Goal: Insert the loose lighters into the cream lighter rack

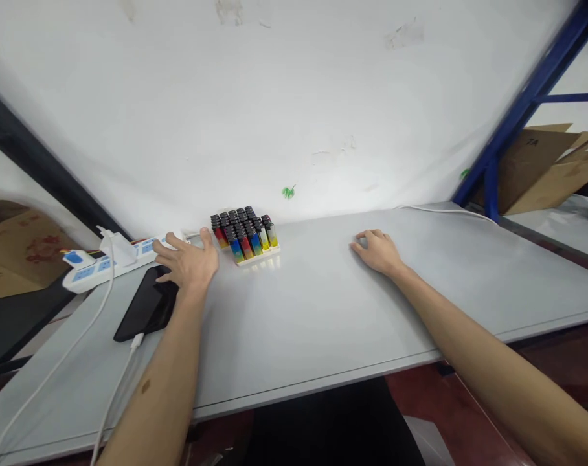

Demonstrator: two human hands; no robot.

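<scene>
My left hand [190, 259] is open with its fingers spread, over the upper right end of a black phone [146, 305] and near the power strip; nothing is in it. Just right of it, a white tray [258, 257] holds several coloured lighters [245, 247] with black tops, standing upright in rows. My right hand [377, 250] rests on the grey table [313, 317], right of the tray and apart from it. Its fingers are curled slightly, with a gap between thumb and index finger, and nothing shows between them.
A white power strip [92, 277] with plugs lies at the back left, and a white cable [110, 395] runs from the phone over the front edge. Another thin cable [444, 210] lies at the back right. Cardboard boxes [531, 162] and blue frame posts stand beyond the table.
</scene>
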